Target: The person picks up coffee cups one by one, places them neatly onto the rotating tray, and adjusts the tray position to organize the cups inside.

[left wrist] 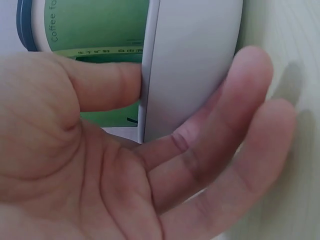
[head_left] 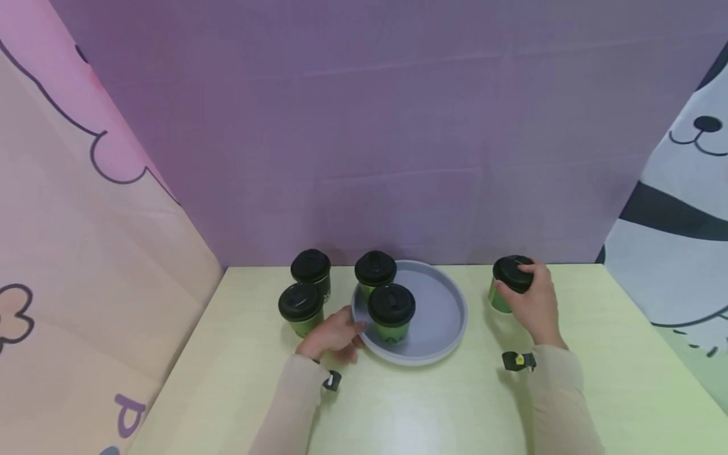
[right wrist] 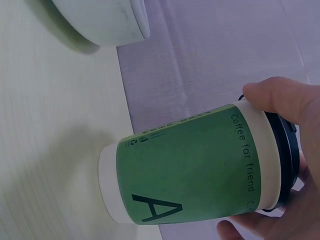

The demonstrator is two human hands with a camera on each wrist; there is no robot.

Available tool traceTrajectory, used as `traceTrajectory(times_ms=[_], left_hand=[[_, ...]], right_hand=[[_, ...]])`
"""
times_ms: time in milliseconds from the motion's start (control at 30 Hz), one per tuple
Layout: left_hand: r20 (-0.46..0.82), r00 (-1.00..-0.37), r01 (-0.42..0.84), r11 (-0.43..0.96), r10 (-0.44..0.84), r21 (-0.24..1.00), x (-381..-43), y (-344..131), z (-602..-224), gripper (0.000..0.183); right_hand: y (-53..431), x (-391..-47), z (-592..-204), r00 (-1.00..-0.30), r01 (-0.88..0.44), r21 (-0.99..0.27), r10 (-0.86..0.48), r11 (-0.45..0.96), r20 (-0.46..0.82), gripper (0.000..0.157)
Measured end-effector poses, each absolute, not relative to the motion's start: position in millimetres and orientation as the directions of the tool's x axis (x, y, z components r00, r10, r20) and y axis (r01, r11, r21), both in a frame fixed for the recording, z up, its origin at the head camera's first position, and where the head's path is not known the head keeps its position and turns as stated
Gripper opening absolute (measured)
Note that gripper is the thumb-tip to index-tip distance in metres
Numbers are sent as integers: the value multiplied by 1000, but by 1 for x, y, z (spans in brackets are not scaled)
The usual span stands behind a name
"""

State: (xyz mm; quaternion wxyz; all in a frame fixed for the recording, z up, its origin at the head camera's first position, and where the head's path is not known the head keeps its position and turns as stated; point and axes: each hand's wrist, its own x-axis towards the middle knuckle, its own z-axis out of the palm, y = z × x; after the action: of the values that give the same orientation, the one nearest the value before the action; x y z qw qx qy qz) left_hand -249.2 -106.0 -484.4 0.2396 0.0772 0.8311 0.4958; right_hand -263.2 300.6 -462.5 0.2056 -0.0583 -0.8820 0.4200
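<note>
My left hand (head_left: 337,332) grips the near-left edge of a round grey tray (head_left: 438,316). In the left wrist view its thumb lies over the tray's rim (left wrist: 148,75), with the other fingers curled along the outer wall. Two green paper coffee cups with black lids, a front cup (head_left: 391,316) and a back cup (head_left: 375,268), stand on the tray's left part. At the right, my right hand (head_left: 537,303) holds another lidded coffee cup (right wrist: 192,167) around its lid, thumb on one side and fingers on the other. Green printing shows on its sleeve.
Left of the tray two more lidded cups stand on the pale table (head_left: 421,404), a nearer cup (head_left: 301,308) beside my left hand and a farther cup (head_left: 311,272). A purple cloth backdrop (head_left: 352,139) rises behind the table's far edge, with printed cloths at both sides.
</note>
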Motion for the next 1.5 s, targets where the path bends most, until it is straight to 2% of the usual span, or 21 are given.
traceTrajectory(times_ms=[333,567,933,1500], left_hand=[[-323,-900,-150,488,293,860,-249,-105,-486,38],[-288,-925,-145,473,247,869,-250,-102,-489,43],[-249,-948,-132,470,197,873,-252,-97,-492,40],[-327,-910,-140,556,254,820,-252,-103,-480,43]], right_hand=[[300,-264,-464,-911,-64,-783,284,618,299,63],[301,-263,-465,-912,-77,-782,274,618,307,63],[301,-262,-465,-910,-70,-772,276,632,308,65],[301,-259,-461,-911,-46,-777,293,628,290,68]])
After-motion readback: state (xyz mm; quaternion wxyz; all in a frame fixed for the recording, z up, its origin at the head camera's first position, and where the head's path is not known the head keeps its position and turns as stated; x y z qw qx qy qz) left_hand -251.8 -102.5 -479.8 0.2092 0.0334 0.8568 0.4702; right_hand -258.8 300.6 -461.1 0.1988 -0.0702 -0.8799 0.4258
